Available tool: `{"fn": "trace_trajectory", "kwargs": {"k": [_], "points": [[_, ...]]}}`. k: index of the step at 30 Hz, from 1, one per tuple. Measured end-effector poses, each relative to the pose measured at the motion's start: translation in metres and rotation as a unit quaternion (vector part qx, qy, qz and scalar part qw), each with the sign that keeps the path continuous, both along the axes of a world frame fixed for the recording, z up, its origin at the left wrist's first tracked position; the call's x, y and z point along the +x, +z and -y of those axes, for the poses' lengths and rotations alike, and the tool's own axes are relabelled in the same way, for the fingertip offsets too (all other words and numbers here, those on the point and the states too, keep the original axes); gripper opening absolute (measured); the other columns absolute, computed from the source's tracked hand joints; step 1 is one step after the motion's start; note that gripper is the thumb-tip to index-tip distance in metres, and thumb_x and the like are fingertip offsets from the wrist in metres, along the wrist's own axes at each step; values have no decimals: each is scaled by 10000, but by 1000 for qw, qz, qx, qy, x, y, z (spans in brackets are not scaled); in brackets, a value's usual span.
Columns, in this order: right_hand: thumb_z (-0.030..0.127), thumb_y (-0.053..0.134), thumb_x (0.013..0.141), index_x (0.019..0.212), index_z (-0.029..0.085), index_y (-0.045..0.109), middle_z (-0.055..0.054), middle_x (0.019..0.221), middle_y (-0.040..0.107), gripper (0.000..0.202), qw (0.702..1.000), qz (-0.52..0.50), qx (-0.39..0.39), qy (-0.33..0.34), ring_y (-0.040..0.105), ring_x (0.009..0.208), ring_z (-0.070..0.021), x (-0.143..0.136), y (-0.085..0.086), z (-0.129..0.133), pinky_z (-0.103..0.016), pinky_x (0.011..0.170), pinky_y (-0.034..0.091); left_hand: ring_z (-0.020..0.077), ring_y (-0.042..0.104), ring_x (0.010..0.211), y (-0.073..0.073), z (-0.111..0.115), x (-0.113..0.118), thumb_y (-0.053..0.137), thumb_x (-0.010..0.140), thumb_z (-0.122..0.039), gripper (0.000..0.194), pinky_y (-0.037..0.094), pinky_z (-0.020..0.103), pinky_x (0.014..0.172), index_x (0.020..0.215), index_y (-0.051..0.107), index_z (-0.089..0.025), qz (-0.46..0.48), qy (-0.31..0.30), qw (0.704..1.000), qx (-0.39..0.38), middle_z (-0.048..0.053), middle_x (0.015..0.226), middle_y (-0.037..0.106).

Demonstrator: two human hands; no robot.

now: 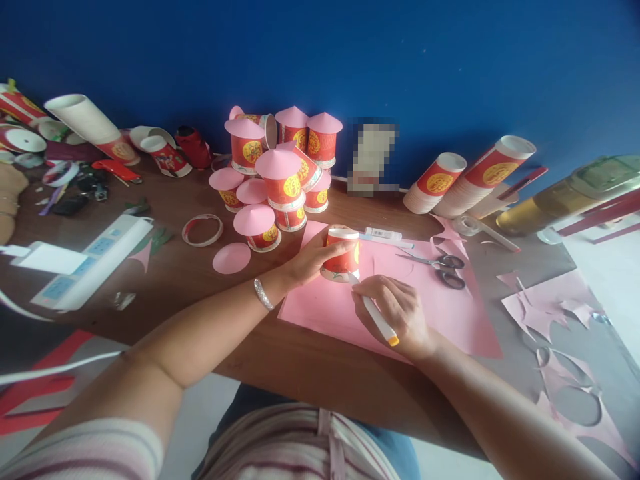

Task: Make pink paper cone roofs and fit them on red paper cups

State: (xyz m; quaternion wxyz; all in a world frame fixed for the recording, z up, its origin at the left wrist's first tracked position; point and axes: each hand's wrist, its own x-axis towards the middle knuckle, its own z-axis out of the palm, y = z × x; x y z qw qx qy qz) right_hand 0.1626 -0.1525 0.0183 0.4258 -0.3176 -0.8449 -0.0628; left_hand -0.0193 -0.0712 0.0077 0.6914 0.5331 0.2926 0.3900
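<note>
My left hand [311, 261] is wrapped round a red paper cup [342, 252] with gold print and a white patterned band at its lower edge. The cup is held over a pink paper sheet [320, 307]. In my right hand [395, 310] is a white marker pen [379, 317] with an orange end; its tip meets or nearly meets the cup's lower edge. To the right on the sheet lie scissors [447, 267] with dark handles. Behind the cup rests another marker [387, 241].
Several red cups with pink paper cones [280, 167] are piled at the back. Stacked paper cups [493, 173] lean at the right, near a gold bottle [550, 200]. A power strip [95, 263] lies left, a cut cup ring [203, 230] nearer the middle. Pink scraps [565, 380] litter the right.
</note>
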Motion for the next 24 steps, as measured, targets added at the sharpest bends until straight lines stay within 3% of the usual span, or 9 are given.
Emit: {"fn": "trace_trajectory", "kwargs": {"k": [24], "points": [[12,589,884,1003,208,542,26,687,626,233,1000,8,-24,11,574,568,-114,1,-3,6,-240,547,458,199,620,912,-3,0,-2,703,895,-474,369,502,315,798,1038,688,-134,10,0,1000,-9,112,1051,673]]}}
